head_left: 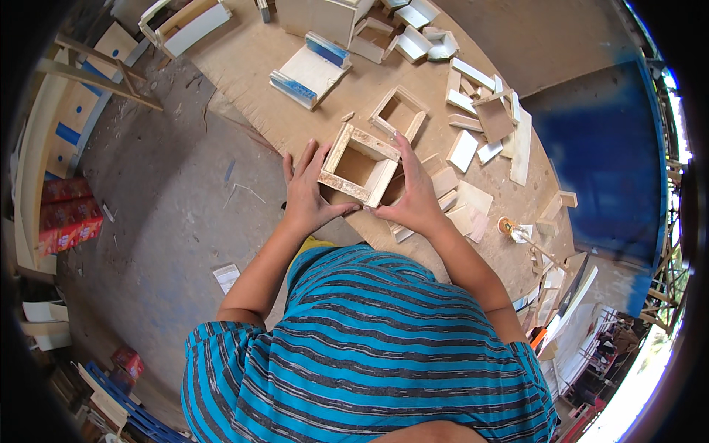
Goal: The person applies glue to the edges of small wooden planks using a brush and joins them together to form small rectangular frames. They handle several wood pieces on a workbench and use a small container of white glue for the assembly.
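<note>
A small square wooden frame, open in the middle, is held just above the workbench near its front edge. My left hand grips its left side, fingers spread upward along the wood. My right hand grips its right side, thumb at the lower corner. A second, similar wooden frame lies flat on the bench just beyond it. Loose flat wood offcuts lie beside my right hand.
More wood pieces are scattered to the right. A blue-edged board assembly and a larger box sit farther back. A small bottle stands near the bench's right edge. Red boxes stand on the concrete floor at left.
</note>
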`<state>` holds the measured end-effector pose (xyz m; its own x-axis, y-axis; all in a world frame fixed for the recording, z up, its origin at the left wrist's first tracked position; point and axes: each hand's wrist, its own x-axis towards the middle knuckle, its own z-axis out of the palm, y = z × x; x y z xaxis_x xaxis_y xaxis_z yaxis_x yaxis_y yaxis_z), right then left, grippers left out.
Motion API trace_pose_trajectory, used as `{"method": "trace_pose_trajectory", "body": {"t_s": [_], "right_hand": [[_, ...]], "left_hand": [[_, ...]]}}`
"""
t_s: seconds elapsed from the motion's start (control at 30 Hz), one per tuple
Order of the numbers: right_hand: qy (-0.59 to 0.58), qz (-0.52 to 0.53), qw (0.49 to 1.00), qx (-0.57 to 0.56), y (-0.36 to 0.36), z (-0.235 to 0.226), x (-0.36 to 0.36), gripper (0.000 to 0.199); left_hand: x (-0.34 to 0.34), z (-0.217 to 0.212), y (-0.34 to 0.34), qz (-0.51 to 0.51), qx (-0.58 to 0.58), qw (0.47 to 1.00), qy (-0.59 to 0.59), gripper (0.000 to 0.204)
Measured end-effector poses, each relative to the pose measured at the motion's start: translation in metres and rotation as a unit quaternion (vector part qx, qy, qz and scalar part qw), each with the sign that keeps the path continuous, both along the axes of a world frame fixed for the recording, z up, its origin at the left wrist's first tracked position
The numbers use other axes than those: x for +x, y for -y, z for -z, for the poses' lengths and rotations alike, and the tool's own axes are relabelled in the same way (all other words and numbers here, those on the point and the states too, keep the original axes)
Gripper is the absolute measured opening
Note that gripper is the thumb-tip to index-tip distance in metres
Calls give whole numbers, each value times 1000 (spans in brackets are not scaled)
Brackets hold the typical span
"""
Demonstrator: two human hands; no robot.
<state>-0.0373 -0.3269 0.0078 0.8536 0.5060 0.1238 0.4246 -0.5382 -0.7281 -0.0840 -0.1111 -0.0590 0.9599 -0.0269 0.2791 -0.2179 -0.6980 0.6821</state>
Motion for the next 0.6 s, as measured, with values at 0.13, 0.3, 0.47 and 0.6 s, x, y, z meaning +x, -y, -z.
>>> {"method": "trace_pose_trajectory", "body": {"t_s": [0.13, 0.3, 0.47, 0.6], "right_hand": [[-28, 9, 1000, 7, 0, 0, 0, 128], [-63, -4, 998, -7, 2, -6, 1, 137], [13, -17, 1000, -11, 6, -10, 2, 115], [33, 24, 999, 26, 6, -16, 15, 70]], "left_hand": [[0, 0, 1, -1, 1, 1000, -4, 114], [-2, 1, -2, 12, 2, 1000, -3, 119], [-3, -2, -13, 56, -99, 992, 53, 118], [4, -15, -14, 67, -324, 943, 7, 95]]}}
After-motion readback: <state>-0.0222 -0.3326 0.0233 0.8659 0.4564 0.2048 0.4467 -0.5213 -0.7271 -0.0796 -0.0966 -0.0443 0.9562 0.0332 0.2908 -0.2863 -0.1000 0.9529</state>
